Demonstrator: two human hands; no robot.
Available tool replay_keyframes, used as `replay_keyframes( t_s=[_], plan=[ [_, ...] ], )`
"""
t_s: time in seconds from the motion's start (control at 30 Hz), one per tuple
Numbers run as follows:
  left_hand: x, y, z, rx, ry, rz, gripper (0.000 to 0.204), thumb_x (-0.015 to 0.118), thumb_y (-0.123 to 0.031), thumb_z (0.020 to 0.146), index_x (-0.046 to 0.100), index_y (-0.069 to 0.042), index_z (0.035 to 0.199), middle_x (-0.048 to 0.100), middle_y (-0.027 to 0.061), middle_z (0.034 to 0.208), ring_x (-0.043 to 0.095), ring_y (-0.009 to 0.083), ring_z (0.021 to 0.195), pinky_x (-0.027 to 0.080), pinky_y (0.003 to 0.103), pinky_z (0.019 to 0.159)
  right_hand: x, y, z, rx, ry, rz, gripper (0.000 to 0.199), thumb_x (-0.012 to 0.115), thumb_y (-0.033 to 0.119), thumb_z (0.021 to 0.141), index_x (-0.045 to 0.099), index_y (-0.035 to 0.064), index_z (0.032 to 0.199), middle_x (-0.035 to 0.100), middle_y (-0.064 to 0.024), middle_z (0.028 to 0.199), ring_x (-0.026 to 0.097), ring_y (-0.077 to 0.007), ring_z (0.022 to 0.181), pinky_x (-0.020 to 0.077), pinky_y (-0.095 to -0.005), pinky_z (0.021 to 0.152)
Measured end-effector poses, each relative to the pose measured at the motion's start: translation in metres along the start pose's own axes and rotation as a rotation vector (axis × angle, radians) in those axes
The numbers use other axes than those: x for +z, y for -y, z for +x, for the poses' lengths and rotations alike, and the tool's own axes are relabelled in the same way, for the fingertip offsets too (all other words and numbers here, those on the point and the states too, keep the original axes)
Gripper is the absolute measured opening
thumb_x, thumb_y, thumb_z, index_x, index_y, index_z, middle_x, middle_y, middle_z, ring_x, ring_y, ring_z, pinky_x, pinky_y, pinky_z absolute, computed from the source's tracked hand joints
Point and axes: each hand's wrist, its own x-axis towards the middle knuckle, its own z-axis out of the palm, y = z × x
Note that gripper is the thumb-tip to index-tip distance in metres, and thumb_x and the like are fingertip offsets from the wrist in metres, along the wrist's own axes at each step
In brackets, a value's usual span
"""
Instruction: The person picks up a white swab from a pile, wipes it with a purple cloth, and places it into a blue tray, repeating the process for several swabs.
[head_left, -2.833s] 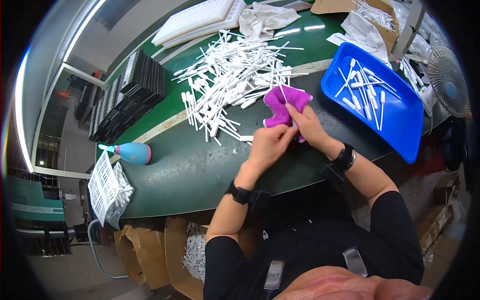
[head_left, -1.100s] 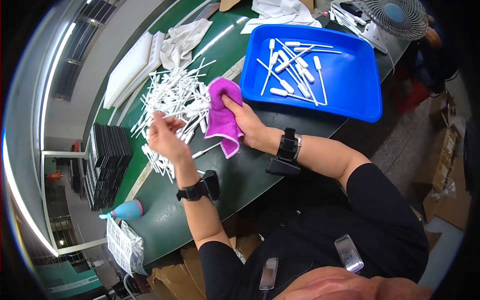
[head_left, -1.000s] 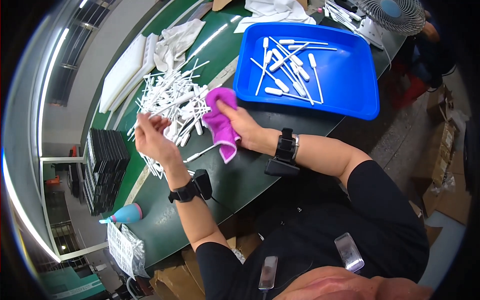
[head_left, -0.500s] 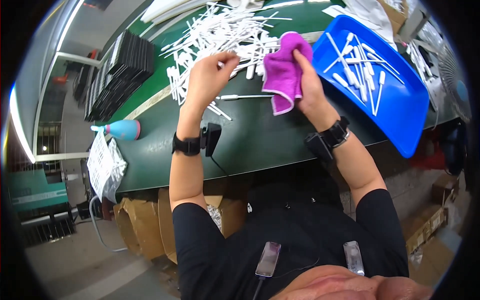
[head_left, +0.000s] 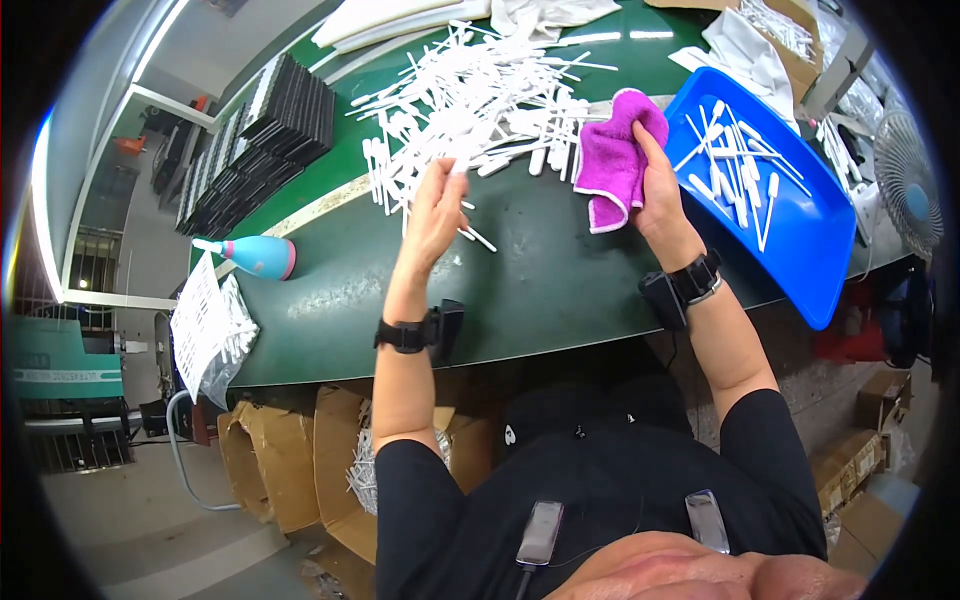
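White plastic sticks with thick rounded heads and thin stems (head_left: 480,115) lie in a loose, tangled heap on the dark green counter (head_left: 350,325), with a smaller group inside the blue plastic tray (head_left: 818,270) to the right. Each stick looks very light; the stem is probably stiff yet easily bent, and the smooth surface may slip in dry fingers. A pinch on the stem just below the head would likely give the surest hold — grabbing several together could snag their neighbours.

Around its folds, the right hand (head_left: 660,200) grips a magenta cloth with a pale stitched edge (head_left: 612,168), soft and limp, near the tray's left edge. The left hand (head_left: 433,218) is at the near edge of the heap, fingers partly curled; whether a stick is pinched in them I cannot tell.

Half a second ago, a single stick lay apart on the counter between the left hand and the cloth — now that stretch shows no such stick. The left hand's fingers, bent over the heap then, now point up and away from the body. The tray's sticks look unchanged.
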Motion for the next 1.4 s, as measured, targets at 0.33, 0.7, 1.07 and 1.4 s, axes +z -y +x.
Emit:
replay_keyframes(
  t_s=[0.33, 0.7, 1.07, 1.4],
  plan=[
    [0.037, -0.010, -0.012, -0.271, -0.003, -1.006, 0.028, 0.042, -0.029, 0.100, 0.054, -0.004, 0.097, 0.047, -0.0009, 0.065, 0.031, 0.0023, 0.043, 0.030, 0.018, 0.035, 0.003, -0.012, -0.002, 0.125, 0.045, -0.056, 0.030, 0.053, 0.024, 0.095, 0.054, 0.0068, 0.119, 0.064, -0.0096, 0.108, 0.065, -0.0214, 0.095, 0.0534, -0.0362, 0.083],
    [0.040, -0.013, -0.016, -0.302, 0.034, -1.048, 0.031, 0.042, -0.031, 0.100, 0.054, -0.003, 0.093, 0.043, -0.0011, 0.061, 0.033, 0.0038, 0.043, 0.030, 0.020, 0.034, 0.008, -0.010, -0.005, 0.181, 0.063, -0.094, 0.032, 0.053, 0.025, 0.095, 0.053, 0.0057, 0.120, 0.064, -0.0100, 0.108, 0.065, -0.0212, 0.095, 0.0532, -0.0350, 0.083],
    [0.041, -0.015, -0.020, -0.285, 0.150, -0.985, 0.032, 0.043, -0.032, 0.099, 0.055, -0.003, 0.095, 0.040, -0.0023, 0.058, 0.032, 0.0049, 0.044, 0.029, 0.021, 0.037, 0.020, -0.018, -0.014, 0.273, 0.091, -0.005, 0.040, 0.045, 0.032, 0.098, 0.048, 0.0028, 0.125, 0.062, -0.0121, 0.113, 0.063, -0.0228, 0.099, 0.0524, -0.0369, 0.085],
    [0.061, -0.039, -0.036, -0.450, 0.949, -0.862, 0.033, 0.042, -0.037, 0.099, 0.052, -0.009, 0.085, 0.040, -0.0045, 0.057, 0.032, 0.0053, 0.043, 0.025, 0.021, 0.038, 0.004, -0.018, -0.009, 0.142, -0.180, -0.074, 0.039, 0.041, 0.032, 0.099, 0.047, 0.0036, 0.125, 0.060, -0.0128, 0.115, 0.062, -0.0229, 0.099, 0.0515, -0.0373, 0.083]
  ],
)
